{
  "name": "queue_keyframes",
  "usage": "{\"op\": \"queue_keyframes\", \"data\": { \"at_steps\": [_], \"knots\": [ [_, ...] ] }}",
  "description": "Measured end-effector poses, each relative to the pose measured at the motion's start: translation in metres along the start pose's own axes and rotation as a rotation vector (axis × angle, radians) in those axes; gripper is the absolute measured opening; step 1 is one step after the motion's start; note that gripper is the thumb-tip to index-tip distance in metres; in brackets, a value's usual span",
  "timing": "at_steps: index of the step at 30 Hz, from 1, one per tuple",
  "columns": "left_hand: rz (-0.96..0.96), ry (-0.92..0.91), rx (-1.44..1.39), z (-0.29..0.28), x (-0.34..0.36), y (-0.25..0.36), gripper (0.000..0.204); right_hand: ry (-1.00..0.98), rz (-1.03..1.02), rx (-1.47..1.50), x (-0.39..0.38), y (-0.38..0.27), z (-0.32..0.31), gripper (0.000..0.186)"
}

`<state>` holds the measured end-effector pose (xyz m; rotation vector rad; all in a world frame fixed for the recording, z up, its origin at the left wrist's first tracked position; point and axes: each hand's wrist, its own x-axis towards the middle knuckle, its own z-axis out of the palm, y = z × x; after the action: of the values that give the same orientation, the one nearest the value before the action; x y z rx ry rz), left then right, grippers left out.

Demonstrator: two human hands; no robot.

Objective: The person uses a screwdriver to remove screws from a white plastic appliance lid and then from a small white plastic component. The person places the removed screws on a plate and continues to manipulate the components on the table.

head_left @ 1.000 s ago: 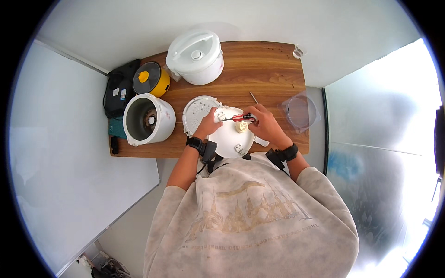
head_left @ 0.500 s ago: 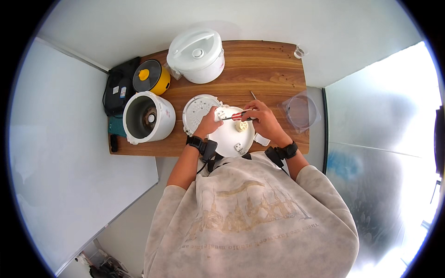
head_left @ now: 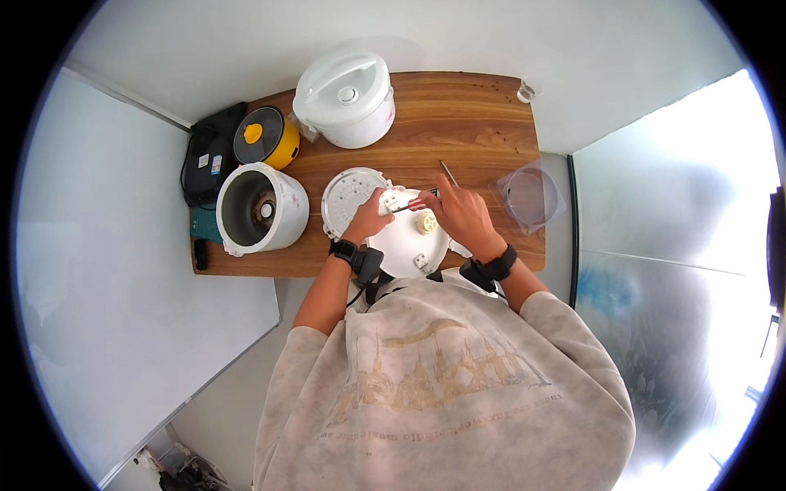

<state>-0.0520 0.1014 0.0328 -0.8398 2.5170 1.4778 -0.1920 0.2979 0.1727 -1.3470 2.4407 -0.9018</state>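
The left hand (head_left: pixel 370 219) is gripping the rim of a white round part (head_left: pixel 399 250), with its thumb and forefinger nearly together; the other fingers are hiding from view, so I cannot tell how they are bending. The right hand (head_left: pixel 465 214) is holding a red-and-black screwdriver (head_left: pixel 416 204), its fingers curling closely around the handle. The shaft is pointing to the left hand, near a small white bracket (head_left: pixel 390 202) on the round part. Whether the tip is touching it, I cannot tell.

The white round part is lying at the near edge of the wooden table (head_left: pixel 458 123), about midway between its left and right edges, and is carrying a cream knob-like piece (head_left: pixel 426 222). A perforated white disc (head_left: pixel 350 195) is resting just beside it on the left. Toward the left edge, an uncovered white pot (head_left: pixel 286 214) is standing tilted. A clear plastic piece (head_left: pixel 532 196) is lying by the right edge.
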Motion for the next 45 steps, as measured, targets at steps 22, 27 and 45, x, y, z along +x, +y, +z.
{"op": "queue_keyframes", "data": {
  "at_steps": [22,27,45],
  "knots": [
    [-0.001,-0.028,0.100,0.004,0.002,0.020,0.063,-0.019,0.140,0.060,0.000,0.001,0.007,0.042],
    [-0.049,-0.042,0.093,0.003,0.000,0.019,0.062,-0.078,-0.023,0.179,0.004,0.014,0.008,0.037],
    [-0.045,-0.040,0.101,0.002,-0.001,0.016,0.064,-0.180,0.030,0.308,0.010,0.007,-0.009,0.036]
  ]
}}
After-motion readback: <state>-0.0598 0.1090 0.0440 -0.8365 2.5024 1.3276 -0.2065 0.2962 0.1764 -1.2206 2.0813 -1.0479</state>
